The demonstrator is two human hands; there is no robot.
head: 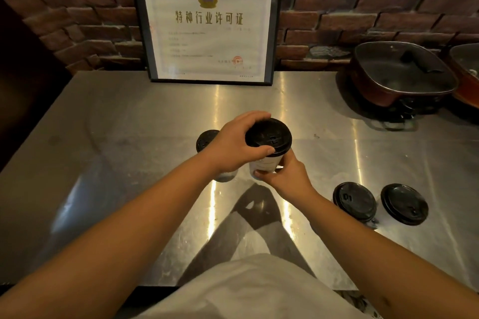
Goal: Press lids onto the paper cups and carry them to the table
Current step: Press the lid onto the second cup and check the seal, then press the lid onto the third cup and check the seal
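Cup (264,163): mid-desk (129,124), before the frame (207,26); right hand (285,176) gripping its base, left hand (233,145) clamped on lid (268,137). Risk: uneven press could buckle or tip it.

Dim room, warm light. Steel desk (129,122) in front of me, streaky glare on top. Red brick wall (388,2) behind it. Framed certificate (210,26) leans on that wall at desk's back edge. Two lidded pans (399,75) right of the certificate.
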